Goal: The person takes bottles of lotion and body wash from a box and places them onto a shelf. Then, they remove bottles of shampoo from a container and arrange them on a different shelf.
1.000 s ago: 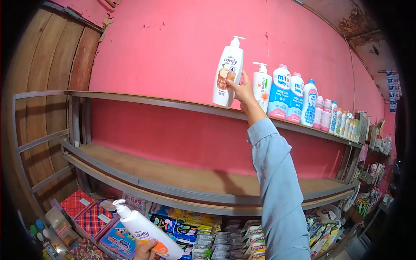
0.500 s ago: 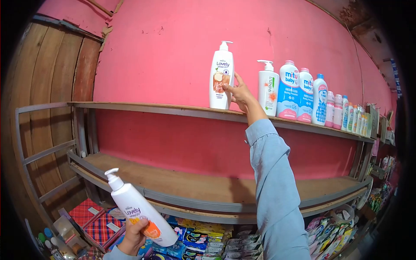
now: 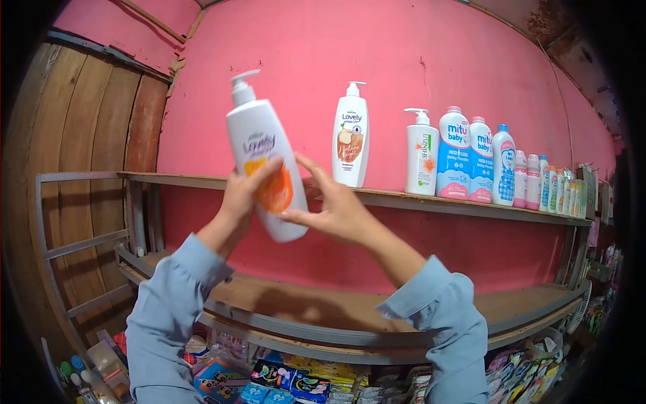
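- A pink wall (image 3: 296, 47) rises behind everything, meeting brown planks (image 3: 101, 135) on the left.
- The upper shelf (image 3: 390, 200) crosses the wall; the lower shelf (image 3: 350, 306) runs beneath it, with bright packets (image 3: 311, 385) below its front edge.
- A white pump bottle with an orange label (image 3: 272, 192) is held up, tilted, before the upper shelf's front edge, left of its middle.
- A white pump bottle with a brown label (image 3: 350, 141) stands upright on that shelf, near its middle.
- Two blue-and-pink powder bottles (image 3: 455, 158) stand side by side toward the shelf's right end, between a SHINZUI pump bottle (image 3: 421, 158) and a blue-capped bottle (image 3: 503, 168).
- The right hand (image 3: 340, 209) curves around the held bottle's right side, thumb over its lower front; I cannot tell whether it grips.
- The left hand (image 3: 239, 195) is clamped on that bottle's left side.
- Small bottles (image 3: 553, 192) line the shelf's right end.
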### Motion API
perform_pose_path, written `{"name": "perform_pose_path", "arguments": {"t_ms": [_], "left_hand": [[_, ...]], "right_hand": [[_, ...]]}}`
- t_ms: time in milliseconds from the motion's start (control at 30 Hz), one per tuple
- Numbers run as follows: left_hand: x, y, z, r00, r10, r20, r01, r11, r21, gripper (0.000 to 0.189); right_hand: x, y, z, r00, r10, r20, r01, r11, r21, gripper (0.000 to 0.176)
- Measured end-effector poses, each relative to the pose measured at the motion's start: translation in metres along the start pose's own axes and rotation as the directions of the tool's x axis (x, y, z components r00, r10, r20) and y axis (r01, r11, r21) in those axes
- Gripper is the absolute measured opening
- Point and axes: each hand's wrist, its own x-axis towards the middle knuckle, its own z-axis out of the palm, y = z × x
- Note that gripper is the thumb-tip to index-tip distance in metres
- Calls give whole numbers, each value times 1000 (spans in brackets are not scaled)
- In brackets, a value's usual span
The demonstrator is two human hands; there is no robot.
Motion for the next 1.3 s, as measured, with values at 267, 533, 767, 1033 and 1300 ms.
{"name": "perform_pose_path", "arguments": {"t_ms": [267, 533, 767, 1033, 1300], "left_hand": [[107, -21, 22, 974, 201, 107, -226, 918, 325, 69], [152, -65, -17, 991, 87, 103, -125, 871, 475, 61], [160, -85, -3, 984, -173, 49, 122, 845, 521, 69], [167, -85, 3, 921, -298, 252, 114, 823, 556, 76], [174, -94, 4, 902, -370, 223, 164, 772, 614, 87]], "right_hand": [[77, 58, -9, 927, -123, -356, 1, 946, -324, 94], [79, 55, -83, 940, -164, -298, -119, 663, -739, 97], [56, 83, -99, 815, 562, -140, -576, 814, -83, 137], [66, 118, -93, 854, 516, -72, -517, 856, 5, 134], [66, 126, -90, 870, 480, -115, -490, 869, -74, 126]]}}
